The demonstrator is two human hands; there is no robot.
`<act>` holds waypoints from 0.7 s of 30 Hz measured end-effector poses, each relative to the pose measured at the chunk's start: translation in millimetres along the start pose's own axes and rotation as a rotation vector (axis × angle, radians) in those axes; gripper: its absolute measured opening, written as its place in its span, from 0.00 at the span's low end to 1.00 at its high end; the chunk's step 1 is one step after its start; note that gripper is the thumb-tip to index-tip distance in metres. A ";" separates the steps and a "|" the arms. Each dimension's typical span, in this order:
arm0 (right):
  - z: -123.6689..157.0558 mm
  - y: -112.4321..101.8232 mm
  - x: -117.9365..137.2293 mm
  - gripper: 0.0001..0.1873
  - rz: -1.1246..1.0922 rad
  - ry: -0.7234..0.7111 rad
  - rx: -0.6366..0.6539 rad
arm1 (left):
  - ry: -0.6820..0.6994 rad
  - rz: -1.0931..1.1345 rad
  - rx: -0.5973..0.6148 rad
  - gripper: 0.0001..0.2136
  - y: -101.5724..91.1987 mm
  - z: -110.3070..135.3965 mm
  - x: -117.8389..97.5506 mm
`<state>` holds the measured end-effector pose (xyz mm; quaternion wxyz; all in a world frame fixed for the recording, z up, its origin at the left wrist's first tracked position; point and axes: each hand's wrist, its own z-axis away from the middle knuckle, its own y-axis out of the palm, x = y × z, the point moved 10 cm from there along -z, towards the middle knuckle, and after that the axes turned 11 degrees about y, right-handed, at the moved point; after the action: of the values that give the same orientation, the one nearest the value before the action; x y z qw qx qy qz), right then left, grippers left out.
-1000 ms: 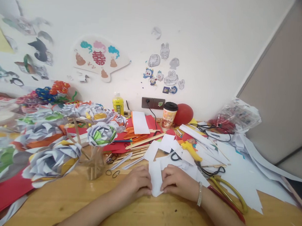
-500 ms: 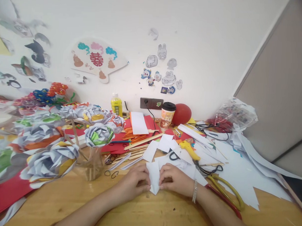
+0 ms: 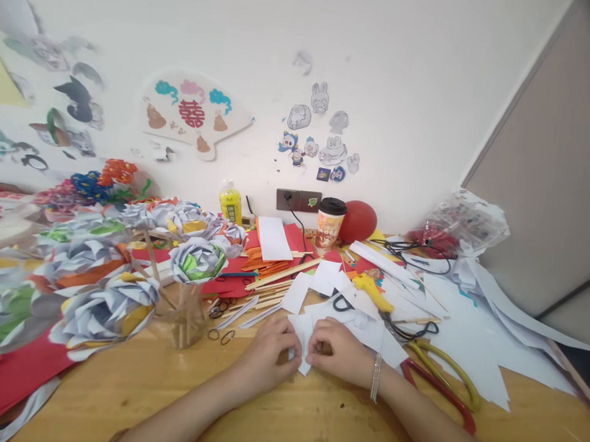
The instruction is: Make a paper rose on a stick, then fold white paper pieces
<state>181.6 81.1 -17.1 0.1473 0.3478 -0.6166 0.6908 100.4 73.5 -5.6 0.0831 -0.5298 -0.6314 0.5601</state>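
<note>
Between my two hands is a small piece of folded white paper (image 3: 300, 331), its lower end pointed and close above the wooden table (image 3: 286, 416). My left hand (image 3: 273, 352) pinches its left side, with thumb and forefinger closed on the paper. On the other side, my right hand (image 3: 337, 350) grips the right edge with bent fingers; a bracelet (image 3: 376, 377) circles that wrist. Loose white paper pieces (image 3: 296, 293) lie just beyond my fingers. The lower part of the folded paper is partly covered by my fingertips.
Paper flowers (image 3: 108, 314) crowd the left, one standing in a clear cup (image 3: 183, 323). Wooden sticks (image 3: 267, 295), a yellow glue gun (image 3: 373, 291) and large scissors (image 3: 447, 374) surround my hands. A lidded paper cup (image 3: 330, 226), a yellow bottle (image 3: 230, 202) and a red balloon (image 3: 358, 222) stand near the wall.
My hands have come closer together over the white paper, the left fingers shifting right across its lower part. The whole view has moved slightly.
</note>
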 end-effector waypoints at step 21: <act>2.6 5.9 -2.5 0.02 0.051 0.001 0.018 | -0.063 0.010 0.014 0.04 9.2 -0.6 11.2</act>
<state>180.5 78.0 -23.2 0.1269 0.3330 -0.6188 0.7000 101.4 80.7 -18.2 0.0639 -0.5144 -0.6271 0.5814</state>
